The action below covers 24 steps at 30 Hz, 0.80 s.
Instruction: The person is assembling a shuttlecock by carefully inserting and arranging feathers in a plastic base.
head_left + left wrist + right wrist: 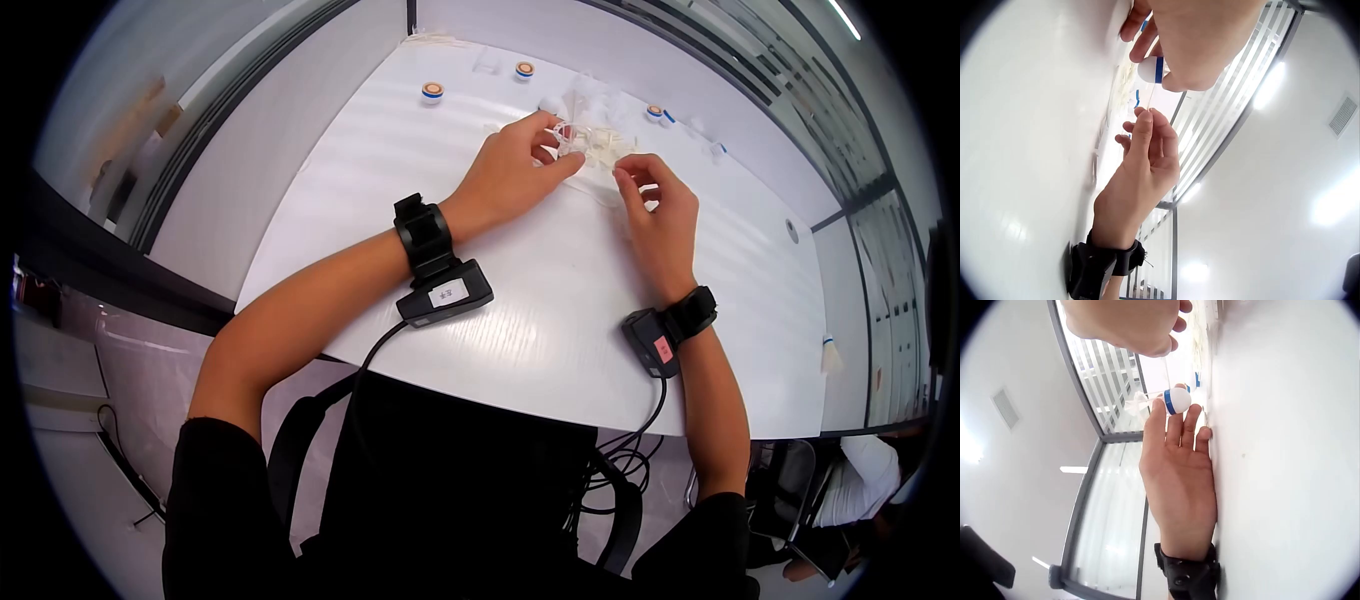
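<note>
My left hand (pixel 512 168) is over the far middle of the white table, its thumb and fingers pinching a shuttlecock base (pixel 1180 400). This base is a white dome with a blue band; whitish feather-like pieces (pixel 1140 404) stick out beside it in the right wrist view. To the right, my right hand (pixel 662 208) pinches a thin pale strand (pixel 1151 96) between thumb and forefinger, the strand running up to the base. Under and behind the fingertips lies a heap of pale, feather-like pieces (pixel 606 150).
More blue-banded bases with tan tops (pixel 432 92) (pixel 525 70) (pixel 654 112) stand at the table's far side. A white feathery shuttlecock (pixel 830 355) lies by the right edge. Low partition walls (pixel 320 110) border the table. Black cables (pixel 362 385) hang from both wrist cameras.
</note>
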Available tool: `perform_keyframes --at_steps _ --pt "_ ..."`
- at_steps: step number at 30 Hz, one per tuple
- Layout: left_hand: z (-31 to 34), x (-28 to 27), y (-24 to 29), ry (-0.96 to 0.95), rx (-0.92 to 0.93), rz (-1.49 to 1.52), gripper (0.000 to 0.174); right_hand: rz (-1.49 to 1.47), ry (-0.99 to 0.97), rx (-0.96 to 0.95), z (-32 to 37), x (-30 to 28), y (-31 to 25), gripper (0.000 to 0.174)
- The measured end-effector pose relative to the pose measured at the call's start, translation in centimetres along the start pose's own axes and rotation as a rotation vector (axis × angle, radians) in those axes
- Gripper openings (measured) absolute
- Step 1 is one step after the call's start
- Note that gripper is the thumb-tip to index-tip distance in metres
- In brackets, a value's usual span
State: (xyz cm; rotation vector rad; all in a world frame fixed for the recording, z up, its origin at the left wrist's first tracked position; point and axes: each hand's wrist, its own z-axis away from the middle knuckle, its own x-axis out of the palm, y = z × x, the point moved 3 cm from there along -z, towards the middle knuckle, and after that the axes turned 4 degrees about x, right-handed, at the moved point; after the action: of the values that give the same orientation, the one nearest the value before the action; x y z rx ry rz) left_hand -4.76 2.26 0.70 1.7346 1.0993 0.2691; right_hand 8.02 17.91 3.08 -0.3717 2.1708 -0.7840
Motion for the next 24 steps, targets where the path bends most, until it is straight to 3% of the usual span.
perform_keyframes --at_steps 4,7,16,24 --pt "0.1 0.0 0.3 -0.013 0.055 0.005 0.039 -0.035 0.050 -0.035 0.0 0.0 0.3 0.010" --pt "0.1 -0.2 1.0 -0.022 0.066 -0.019 0.039 -0.139 0.096 0.051 -0.1 -0.2 0.7 0.013" --pt "0.0 -0.2 1.2 0.036 0.153 0.055 0.038 -0.864 -0.119 0.380 0.1 0.6 1.4 0.035" --pt "0.2 -0.4 2.0 0.005 0.159 0.076 0.037 -1.005 -0.183 0.497 0.0 0.8 1.9 0.033"
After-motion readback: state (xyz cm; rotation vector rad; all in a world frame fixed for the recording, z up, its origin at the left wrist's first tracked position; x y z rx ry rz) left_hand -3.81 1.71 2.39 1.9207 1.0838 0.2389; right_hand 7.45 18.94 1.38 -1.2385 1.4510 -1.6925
